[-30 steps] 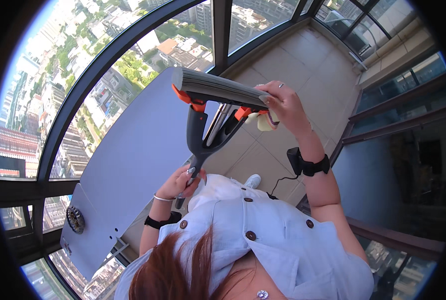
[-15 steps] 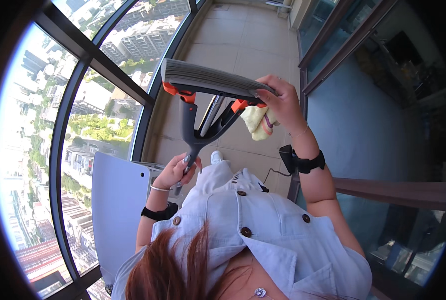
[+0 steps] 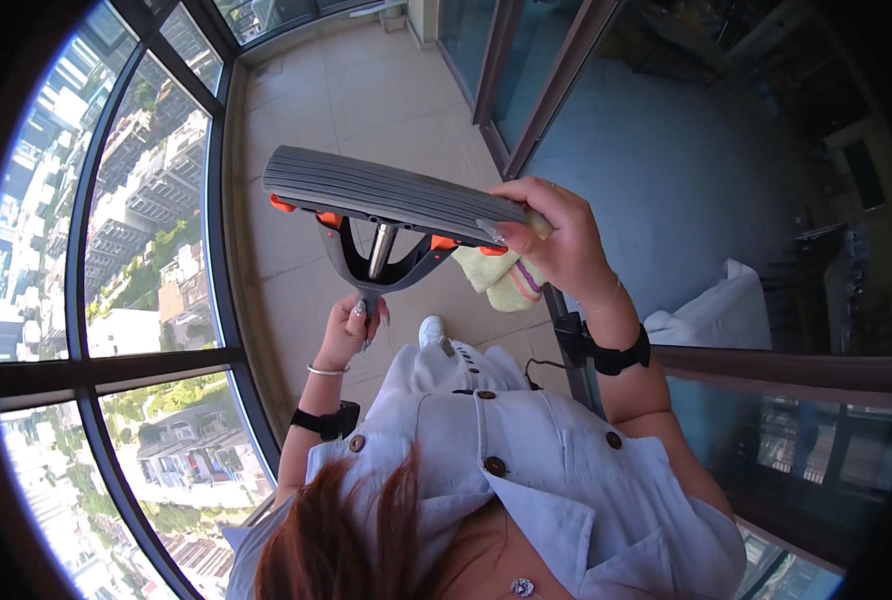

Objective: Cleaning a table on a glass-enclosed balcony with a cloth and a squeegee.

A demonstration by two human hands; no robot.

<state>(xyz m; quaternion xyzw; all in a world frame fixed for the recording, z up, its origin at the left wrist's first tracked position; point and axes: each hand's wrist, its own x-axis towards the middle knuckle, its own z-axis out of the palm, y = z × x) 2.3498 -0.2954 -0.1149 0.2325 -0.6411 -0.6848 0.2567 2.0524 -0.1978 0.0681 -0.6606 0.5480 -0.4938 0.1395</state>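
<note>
A sponge mop (image 3: 396, 192) with a grey ribbed head, orange clips and a dark forked frame is held up in front of me, head end raised. My left hand (image 3: 343, 330) is closed around its pole just below the fork. At the head's right end, my right hand (image 3: 569, 240) grips the sponge edge, its fingers bent over it. A pale yellow towel (image 3: 501, 285) with coloured stripes hangs beneath that hand. A bit of yellow also shows between its fingers, and the rest of its grip on the towel is hidden.
Tall framed windows (image 3: 151, 215) run along my left, high above buildings. Dark-framed glass doors (image 3: 526, 100) stand to my right, with a white-draped thing (image 3: 716, 310) seen through the glass. Pale floor tiles (image 3: 366, 90) stretch ahead along the narrow balcony.
My view has turned to the right, and the white panel at lower left is out of sight. The mop head has tipped, showing more of its ribbed face; both hands keep their hold.
</note>
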